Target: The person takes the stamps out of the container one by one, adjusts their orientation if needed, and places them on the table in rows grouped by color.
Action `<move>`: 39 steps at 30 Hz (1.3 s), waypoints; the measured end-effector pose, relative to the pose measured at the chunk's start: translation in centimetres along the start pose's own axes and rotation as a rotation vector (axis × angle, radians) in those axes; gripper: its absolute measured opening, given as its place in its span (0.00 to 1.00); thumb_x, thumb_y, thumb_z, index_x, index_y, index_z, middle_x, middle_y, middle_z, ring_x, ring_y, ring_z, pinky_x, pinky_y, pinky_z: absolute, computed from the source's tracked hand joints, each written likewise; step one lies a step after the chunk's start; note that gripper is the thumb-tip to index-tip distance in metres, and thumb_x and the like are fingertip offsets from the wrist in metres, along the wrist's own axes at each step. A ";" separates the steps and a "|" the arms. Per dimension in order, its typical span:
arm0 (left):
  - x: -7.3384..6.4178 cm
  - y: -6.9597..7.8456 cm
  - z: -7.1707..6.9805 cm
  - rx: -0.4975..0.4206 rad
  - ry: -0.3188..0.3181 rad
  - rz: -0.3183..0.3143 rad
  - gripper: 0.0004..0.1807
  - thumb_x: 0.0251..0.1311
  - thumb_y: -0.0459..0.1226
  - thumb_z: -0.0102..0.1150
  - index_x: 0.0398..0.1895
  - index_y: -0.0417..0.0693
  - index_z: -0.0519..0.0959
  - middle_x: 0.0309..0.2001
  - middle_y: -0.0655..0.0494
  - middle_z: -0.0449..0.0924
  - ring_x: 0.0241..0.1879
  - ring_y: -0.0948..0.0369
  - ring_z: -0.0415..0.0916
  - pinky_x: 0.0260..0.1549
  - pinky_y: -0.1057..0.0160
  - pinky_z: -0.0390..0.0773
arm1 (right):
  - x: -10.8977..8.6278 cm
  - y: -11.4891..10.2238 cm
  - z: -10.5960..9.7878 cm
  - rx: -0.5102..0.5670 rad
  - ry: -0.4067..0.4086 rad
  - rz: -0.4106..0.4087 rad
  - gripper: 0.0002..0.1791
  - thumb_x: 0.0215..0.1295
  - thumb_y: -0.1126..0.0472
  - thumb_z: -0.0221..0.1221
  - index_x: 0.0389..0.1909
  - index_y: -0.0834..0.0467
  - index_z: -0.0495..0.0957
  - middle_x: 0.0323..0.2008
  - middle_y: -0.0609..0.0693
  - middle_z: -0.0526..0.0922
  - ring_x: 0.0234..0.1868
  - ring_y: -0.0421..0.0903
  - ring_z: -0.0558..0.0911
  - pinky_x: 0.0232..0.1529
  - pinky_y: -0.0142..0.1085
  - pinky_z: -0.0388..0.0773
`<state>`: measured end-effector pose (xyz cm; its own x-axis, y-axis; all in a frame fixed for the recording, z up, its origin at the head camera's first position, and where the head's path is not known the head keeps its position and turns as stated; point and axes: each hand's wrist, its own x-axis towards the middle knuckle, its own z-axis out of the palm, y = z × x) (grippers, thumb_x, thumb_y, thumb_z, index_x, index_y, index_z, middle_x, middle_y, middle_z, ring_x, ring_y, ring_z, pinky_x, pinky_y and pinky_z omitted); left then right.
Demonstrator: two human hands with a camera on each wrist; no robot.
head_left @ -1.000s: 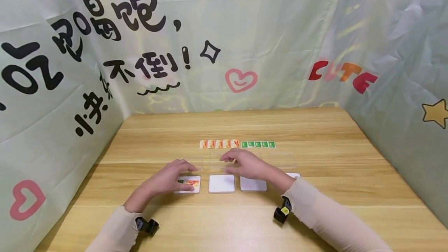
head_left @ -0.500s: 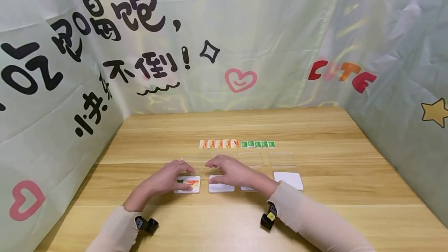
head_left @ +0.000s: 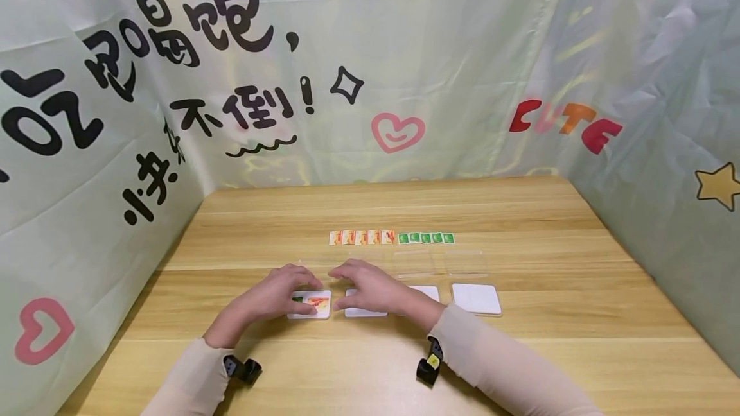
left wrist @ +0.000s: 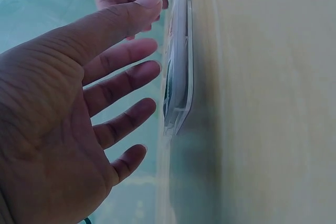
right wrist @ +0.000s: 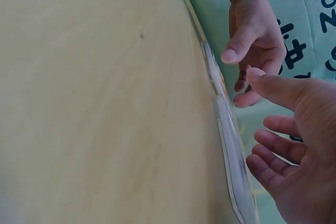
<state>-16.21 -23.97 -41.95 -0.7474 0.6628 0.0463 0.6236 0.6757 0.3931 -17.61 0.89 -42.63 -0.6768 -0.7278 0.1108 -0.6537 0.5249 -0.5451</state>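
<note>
My left hand (head_left: 272,293) hovers over the leftmost flat white case (head_left: 319,303), which bears a green and an orange picture. In the left wrist view its fingers are spread and hold nothing, beside a clear-edged case (left wrist: 181,61). My right hand (head_left: 370,286) hangs above the second white case (head_left: 367,313) and partly hides it. Thumb and fingers are apart with nothing between them in the right wrist view, where white cases (right wrist: 231,150) lie edge-on. Two more white cases lie to the right, the third (head_left: 426,291) partly behind my right hand, the fourth (head_left: 476,299) in full view.
Behind the hands lie clear plastic lids (head_left: 413,263), some partly hidden. Farther back runs a row of small orange picture cards (head_left: 361,237) and green ones (head_left: 426,238). Printed cloth (head_left: 451,69) walls in the wooden table (head_left: 520,223) on three sides.
My right hand has moved left and slightly toward me, from behind the middle cases to above the second case, near my left hand. The left hand has barely moved.
</note>
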 end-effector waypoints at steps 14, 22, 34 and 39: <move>0.3 0.5 -0.1 0.003 -0.026 0.008 0.20 0.55 0.49 0.70 0.49 0.52 0.83 0.50 0.60 0.81 0.53 0.54 0.73 0.53 0.38 0.65 | 0.5 -0.7 0.9 -0.004 -0.006 0.040 0.37 0.55 0.42 0.69 0.62 0.56 0.75 0.57 0.47 0.78 0.57 0.41 0.75 0.58 0.36 0.70; 0.1 0.6 0.4 0.034 -0.011 -0.008 0.23 0.54 0.49 0.71 0.50 0.49 0.83 0.49 0.58 0.81 0.51 0.56 0.74 0.54 0.40 0.66 | 0.7 -0.9 1.4 -0.020 0.000 0.042 0.38 0.53 0.42 0.70 0.61 0.58 0.75 0.57 0.49 0.78 0.58 0.44 0.74 0.60 0.36 0.69; 0.2 0.7 0.8 0.034 0.005 -0.039 0.21 0.54 0.49 0.71 0.48 0.49 0.84 0.48 0.60 0.80 0.48 0.59 0.74 0.50 0.46 0.67 | 0.8 -0.8 2.4 -0.078 0.005 0.028 0.38 0.50 0.40 0.72 0.59 0.55 0.77 0.54 0.46 0.78 0.57 0.44 0.73 0.59 0.35 0.68; 0.2 0.5 1.0 0.027 0.012 -0.052 0.19 0.54 0.47 0.72 0.47 0.49 0.84 0.47 0.60 0.80 0.48 0.59 0.74 0.49 0.46 0.68 | 0.8 -0.9 2.6 -0.089 0.018 0.033 0.36 0.49 0.42 0.73 0.58 0.55 0.78 0.53 0.45 0.78 0.56 0.43 0.73 0.58 0.33 0.68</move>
<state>-15.80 -23.14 -42.63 -0.7813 0.6230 0.0378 0.5900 0.7174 0.3704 -16.70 -1.29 -44.25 -0.7038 -0.7019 0.1093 -0.6581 0.5862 -0.4725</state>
